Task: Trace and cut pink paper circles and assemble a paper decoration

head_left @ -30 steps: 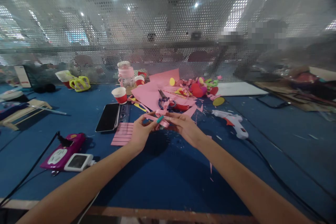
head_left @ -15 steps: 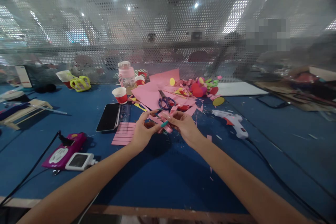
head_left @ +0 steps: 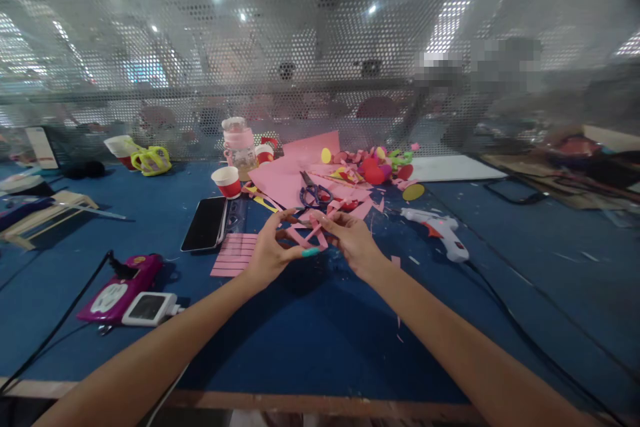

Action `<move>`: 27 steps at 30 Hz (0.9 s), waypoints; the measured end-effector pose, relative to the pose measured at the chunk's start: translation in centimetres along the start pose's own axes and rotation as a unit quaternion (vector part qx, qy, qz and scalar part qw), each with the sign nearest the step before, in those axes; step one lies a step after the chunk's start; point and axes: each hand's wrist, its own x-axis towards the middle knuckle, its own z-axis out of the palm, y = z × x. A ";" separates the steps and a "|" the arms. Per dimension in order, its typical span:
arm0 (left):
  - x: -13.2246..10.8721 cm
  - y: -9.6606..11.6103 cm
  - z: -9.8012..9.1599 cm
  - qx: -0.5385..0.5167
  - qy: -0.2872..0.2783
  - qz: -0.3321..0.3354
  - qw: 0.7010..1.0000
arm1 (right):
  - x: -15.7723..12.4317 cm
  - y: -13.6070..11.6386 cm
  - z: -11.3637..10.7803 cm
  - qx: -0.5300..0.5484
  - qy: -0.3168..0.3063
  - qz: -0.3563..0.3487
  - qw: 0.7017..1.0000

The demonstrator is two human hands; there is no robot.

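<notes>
Over the blue table both of my hands hold a small shape made of crossed pink paper strips. My left hand pinches its left side with thumb and fingers curled. My right hand grips the right side. Just behind them lie scissors on a pile of pink paper sheets. A stack of cut pink strips lies left of my left hand.
A black phone and a red paper cup sit to the left, a white glue gun with its cable to the right. A pink device with a white charger lies near left. A perforated screen stands behind.
My hands have turned the pink strip shape and spread it a little; it now shows as crossed strips. My left thumb has moved lower.
</notes>
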 end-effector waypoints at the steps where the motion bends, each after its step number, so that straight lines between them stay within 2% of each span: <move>1: 0.0 0.0 -0.2 0.000 0.006 0.008 1.000 | 0.1 0.0 -0.1 -0.006 0.007 -0.002 1.000; 4: 0.1 -0.1 -0.5 -0.013 0.011 -0.010 1.000 | 0.5 -0.1 -0.5 -0.035 0.026 -0.012 0.999; 5: 0.1 -0.2 -0.4 -0.022 -0.007 -0.031 0.999 | 0.6 -0.1 -0.6 -0.042 0.030 -0.016 0.999; 8: 0.1 -0.4 0.0 -0.028 -0.114 -0.089 0.989 | 0.6 -0.2 -0.6 -0.054 0.035 -0.031 0.997; 10: 0.1 -0.5 0.3 0.009 -0.159 -0.095 0.983 | 0.6 -0.2 -0.4 -0.075 0.034 -0.044 0.996; 13: 0.1 -0.5 0.5 0.047 -0.165 -0.104 0.980 | 0.7 0.0 -0.3 -0.135 0.025 -0.061 0.989; 16: 0.3 -0.7 0.3 0.006 -0.148 -0.152 0.977 | 1.0 -0.1 -0.8 -0.201 -0.016 -0.093 0.975; 18: 0.4 -0.8 0.1 -0.036 -0.130 -0.181 0.974 | 1.2 -0.8 -1.7 -0.282 -0.015 -0.135 0.950; 20: 0.6 -0.9 -0.1 -0.070 -0.106 -0.203 0.971 | 1.0 -2.0 -3.0 -0.410 0.062 -0.175 0.893; 21: 0.6 -1.0 -0.1 -0.084 -0.095 -0.212 0.969 | 0.8 -2.6 -3.8 -0.487 0.126 -0.191 0.843; 22: 0.7 -1.0 -0.2 -0.097 -0.084 -0.220 0.967 | 0.6 -3.3 -4.7 -0.558 0.204 -0.195 0.780; 24: 0.9 -0.8 -0.3 -0.122 -0.063 -0.233 0.963 | 0.2 -4.5 -6.6 -0.647 0.383 -0.136 0.646; 25: 0.9 -0.7 -0.3 -0.137 -0.055 -0.239 0.960 | 0.0 -5.0 -7.5 -0.671 0.426 -0.078 0.602; 26: 1.0 -0.6 -0.3 -0.152 -0.048 -0.246 0.956 | 0.0 -5.4 -8.5 -0.680 0.448 -0.015 0.581; 27: 1.0 -0.5 -0.4 -0.167 -0.043 -0.252 0.952 | 0.0 -5.7 -9.3 -0.673 0.449 0.059 0.585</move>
